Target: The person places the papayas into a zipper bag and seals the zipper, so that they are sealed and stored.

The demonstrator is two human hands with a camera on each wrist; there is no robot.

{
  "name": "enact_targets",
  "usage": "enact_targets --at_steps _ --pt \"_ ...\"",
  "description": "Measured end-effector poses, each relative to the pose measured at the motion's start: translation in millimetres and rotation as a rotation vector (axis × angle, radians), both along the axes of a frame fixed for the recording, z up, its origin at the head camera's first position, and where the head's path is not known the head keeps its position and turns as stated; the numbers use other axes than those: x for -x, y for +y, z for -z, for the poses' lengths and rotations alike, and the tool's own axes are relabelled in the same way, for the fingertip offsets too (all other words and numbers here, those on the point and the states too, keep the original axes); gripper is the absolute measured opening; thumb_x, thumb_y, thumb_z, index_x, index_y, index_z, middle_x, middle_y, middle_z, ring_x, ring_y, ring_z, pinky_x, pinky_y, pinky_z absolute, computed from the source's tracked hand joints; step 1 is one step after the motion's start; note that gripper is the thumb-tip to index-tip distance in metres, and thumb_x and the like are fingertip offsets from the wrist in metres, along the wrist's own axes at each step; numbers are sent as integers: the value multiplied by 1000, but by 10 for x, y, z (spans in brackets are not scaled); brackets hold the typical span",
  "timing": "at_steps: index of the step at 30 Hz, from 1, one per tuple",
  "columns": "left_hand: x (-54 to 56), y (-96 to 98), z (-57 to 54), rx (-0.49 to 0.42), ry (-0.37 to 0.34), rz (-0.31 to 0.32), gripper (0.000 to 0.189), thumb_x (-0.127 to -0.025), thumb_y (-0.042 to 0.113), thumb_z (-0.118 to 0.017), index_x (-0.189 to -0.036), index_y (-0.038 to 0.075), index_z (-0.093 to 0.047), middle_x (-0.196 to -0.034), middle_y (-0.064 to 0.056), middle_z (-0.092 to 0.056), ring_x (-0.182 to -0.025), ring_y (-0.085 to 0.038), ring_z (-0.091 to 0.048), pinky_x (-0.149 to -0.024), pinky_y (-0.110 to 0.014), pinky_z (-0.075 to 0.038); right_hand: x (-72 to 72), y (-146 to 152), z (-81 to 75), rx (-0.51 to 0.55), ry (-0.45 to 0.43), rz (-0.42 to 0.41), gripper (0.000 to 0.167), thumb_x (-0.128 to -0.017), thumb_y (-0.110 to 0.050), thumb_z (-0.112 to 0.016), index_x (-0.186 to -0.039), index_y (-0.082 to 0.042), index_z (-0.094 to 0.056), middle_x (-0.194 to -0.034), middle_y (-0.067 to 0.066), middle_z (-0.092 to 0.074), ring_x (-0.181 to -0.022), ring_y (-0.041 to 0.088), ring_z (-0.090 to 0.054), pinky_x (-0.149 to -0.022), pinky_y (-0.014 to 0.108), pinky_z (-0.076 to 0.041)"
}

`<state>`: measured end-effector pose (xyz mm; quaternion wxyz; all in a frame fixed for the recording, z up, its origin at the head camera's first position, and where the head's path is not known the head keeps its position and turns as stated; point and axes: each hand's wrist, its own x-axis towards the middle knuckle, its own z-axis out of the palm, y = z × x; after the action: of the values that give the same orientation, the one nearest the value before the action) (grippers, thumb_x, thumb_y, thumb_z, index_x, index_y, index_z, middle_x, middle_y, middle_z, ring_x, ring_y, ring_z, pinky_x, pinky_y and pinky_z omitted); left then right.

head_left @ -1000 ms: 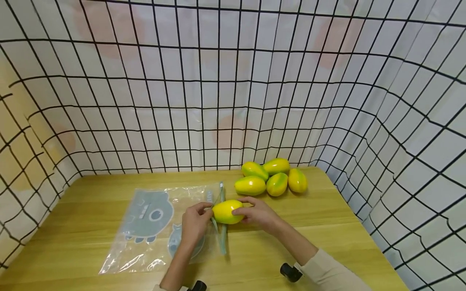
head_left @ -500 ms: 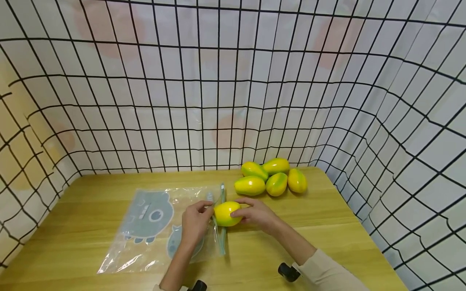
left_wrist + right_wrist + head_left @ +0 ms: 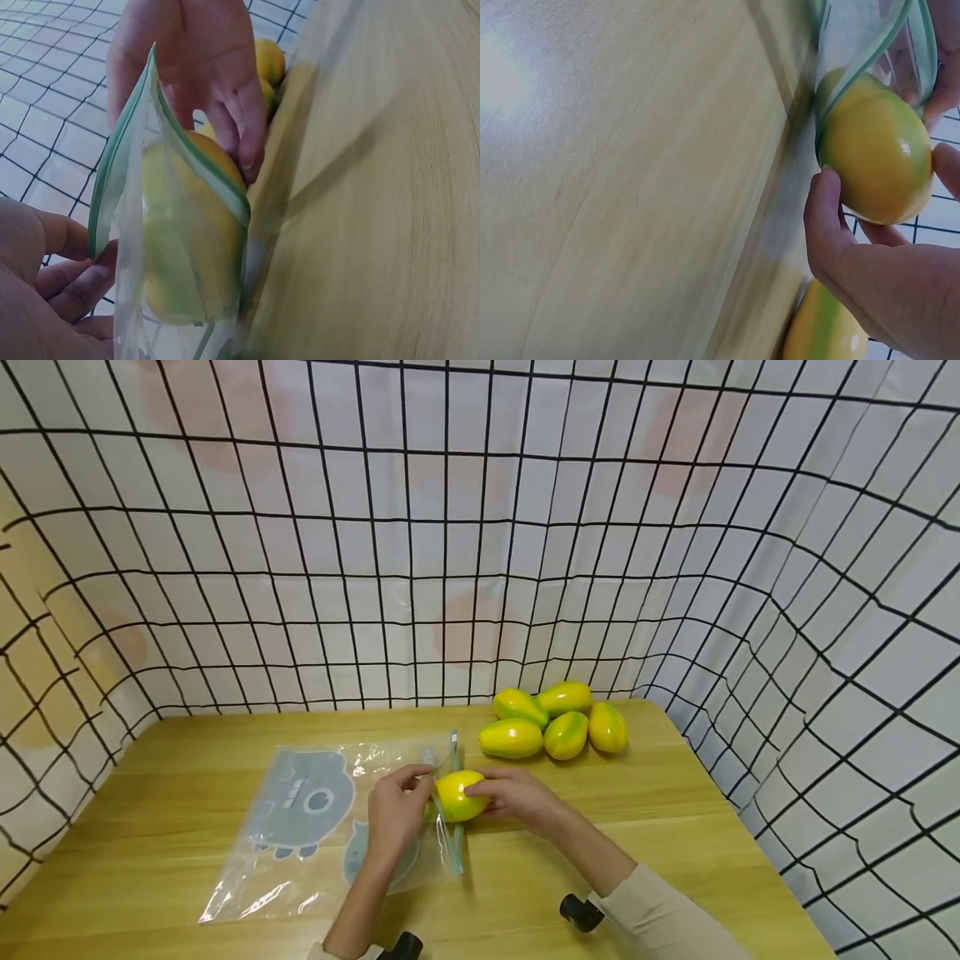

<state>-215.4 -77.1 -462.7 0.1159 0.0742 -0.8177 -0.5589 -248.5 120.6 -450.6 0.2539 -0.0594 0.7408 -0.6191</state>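
A glossy yellow-green mango (image 3: pixel 459 796) sits partly inside the mouth of a clear zip bag (image 3: pixel 247 868) with grey-blue cartoon prints. My right hand (image 3: pixel 525 797) grips its outer end, thumb and fingers spread around it. With thumb and fingers my left hand (image 3: pixel 397 810) pinches one side of the bag's mouth. In the left wrist view the green zip strip (image 3: pixel 112 169) stands apart in a V, and the mango's inner end (image 3: pixel 176 277) shows through the plastic. From the right wrist, the strip crosses the mango (image 3: pixel 885 157) near its far end.
Several more mangoes (image 3: pixel 512 739) lie grouped at the back of the wooden table (image 3: pixel 630 852), right of the bag. A black wire grid (image 3: pixel 446 577) with pale sheeting behind it encloses the back and sides. Black wrist cameras (image 3: pixel 581 912) sit on both forearms.
The mango has shifted slightly left, deeper into the bag's mouth, with my right hand following it. My left hand keeps its pinch on the bag's edge. The head view has shifted slightly.
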Motion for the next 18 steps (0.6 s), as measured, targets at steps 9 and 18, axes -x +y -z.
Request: enact_targets --at_steps 9,18 --pt "16 10 -66 -24 17 -7 20 -91 16 -66 -105 11 -80 -83 -8 -72 -58 -14 -50 -47 -23 -39 42 -43 -19 -30 -57 -18 57 -94 -32 -68 -138 1 -57 -122 15 -68 -98 21 -68 -93 40 -57" --pt "-2 -50 -78 -19 3 -7 22 -92 17 -65 -107 12 -80 -89 -7 -74 -63 -14 -52 -48 -22 -37 32 -108 -14 -4 -104 18 54 -95 -26 -69 -134 6 -50 -120 21 -66 -92 21 -69 -90 39 -58"
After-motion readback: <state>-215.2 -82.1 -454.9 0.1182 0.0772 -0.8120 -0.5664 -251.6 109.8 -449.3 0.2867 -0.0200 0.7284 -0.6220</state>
